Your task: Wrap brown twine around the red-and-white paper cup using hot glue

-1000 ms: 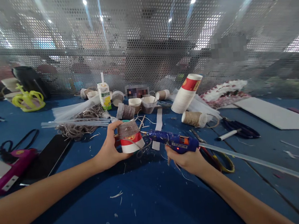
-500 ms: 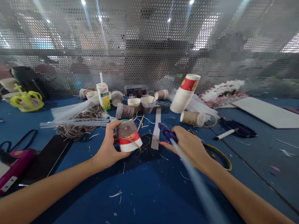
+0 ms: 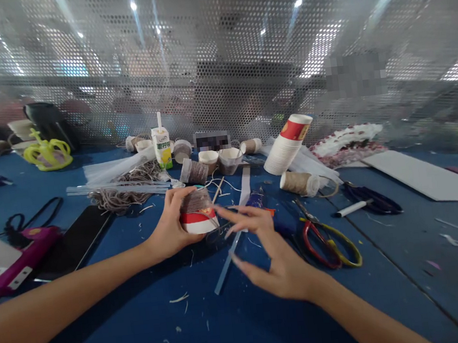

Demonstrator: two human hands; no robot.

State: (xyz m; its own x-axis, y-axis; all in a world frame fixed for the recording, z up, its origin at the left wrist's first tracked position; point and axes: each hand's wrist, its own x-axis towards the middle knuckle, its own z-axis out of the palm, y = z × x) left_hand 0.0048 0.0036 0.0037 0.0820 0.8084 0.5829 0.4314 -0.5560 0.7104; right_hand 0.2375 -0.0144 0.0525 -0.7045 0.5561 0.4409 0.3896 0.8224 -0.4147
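My left hand [image 3: 170, 225] is closed round a red and white paper cup [image 3: 196, 213] whose upper part is wound with brown string, holding it tilted just above the blue table [image 3: 227, 313]. My right hand [image 3: 269, 254] hovers open beside the cup, fingers spread toward it and holding nothing. The blue glue gun [image 3: 266, 204] lies on the table just behind the right hand, its clear glue stick [image 3: 226, 265] stretching toward me under the fingers. A loose strand of string hangs from the cup.
Red and yellow scissors [image 3: 329, 237] lie right of my right hand. Behind are a stack of paper cups [image 3: 287, 144], a twine spool [image 3: 298, 181], a juice carton [image 3: 161, 146], a string pile [image 3: 122, 189], and string-wrapped cups. A phone [image 3: 78, 241] and pink device [image 3: 11, 259] sit left. A perforated metal screen stands behind.
My right hand has set the glue gun down on the table and opened, moving toward the cup. My left hand has kept hold of the cup, tilting it slightly.
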